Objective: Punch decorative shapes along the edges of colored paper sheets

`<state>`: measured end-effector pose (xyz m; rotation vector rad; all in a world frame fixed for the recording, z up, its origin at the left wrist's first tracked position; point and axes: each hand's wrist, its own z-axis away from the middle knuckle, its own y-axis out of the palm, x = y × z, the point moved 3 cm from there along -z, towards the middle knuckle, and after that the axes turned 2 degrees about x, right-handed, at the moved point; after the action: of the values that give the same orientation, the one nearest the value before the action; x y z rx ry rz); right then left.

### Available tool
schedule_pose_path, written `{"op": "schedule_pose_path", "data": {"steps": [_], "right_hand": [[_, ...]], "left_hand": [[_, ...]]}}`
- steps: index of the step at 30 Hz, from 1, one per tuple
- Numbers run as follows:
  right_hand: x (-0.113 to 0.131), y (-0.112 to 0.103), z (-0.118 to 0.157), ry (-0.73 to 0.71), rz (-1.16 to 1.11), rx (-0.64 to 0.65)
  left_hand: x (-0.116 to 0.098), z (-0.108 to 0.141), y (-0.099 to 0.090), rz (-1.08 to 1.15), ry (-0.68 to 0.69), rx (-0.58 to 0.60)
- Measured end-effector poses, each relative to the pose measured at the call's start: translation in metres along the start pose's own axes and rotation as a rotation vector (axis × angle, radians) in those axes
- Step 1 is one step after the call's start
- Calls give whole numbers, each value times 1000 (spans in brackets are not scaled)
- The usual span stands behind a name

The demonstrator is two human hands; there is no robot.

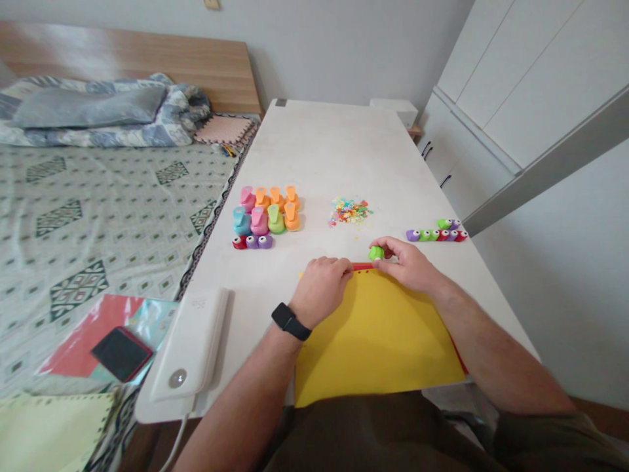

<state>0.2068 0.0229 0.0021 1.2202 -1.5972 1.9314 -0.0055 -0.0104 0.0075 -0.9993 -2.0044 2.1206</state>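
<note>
A large yellow sheet of paper (378, 341) lies at the table's near edge, with red paper (362, 267) showing along its far edge. Small holes run along that edge. My left hand (324, 285), with a dark watch on its wrist, is closed on the far edge of the paper; its fingertips are partly hidden. In my right hand (407, 262) is a small green craft punch (376, 253), pinched between thumb and fingers at the paper's far edge. Whether the punch is around the paper I cannot tell. Beyond it lies a pile of colourful paper cutouts (351, 211).
Larger craft punches (259, 221) stand in rows at the left, with small punches (252, 242) before them. More small punches (437, 234) line the right side. A white corded device (191, 347) sits at the left edge. A phone (122, 354) lies on the bed.
</note>
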Motion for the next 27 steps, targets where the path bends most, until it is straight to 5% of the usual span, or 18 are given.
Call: {"op": "schedule_pose_path", "data": {"steps": [10,27], "right_hand": [[-11,-2,-2,106,-399,-46],[-9,-7,-3,257,-665,-99]], "left_hand": [[-2,5,-6,63,94,-8],[-10,11,-13,124,156,34]]}}
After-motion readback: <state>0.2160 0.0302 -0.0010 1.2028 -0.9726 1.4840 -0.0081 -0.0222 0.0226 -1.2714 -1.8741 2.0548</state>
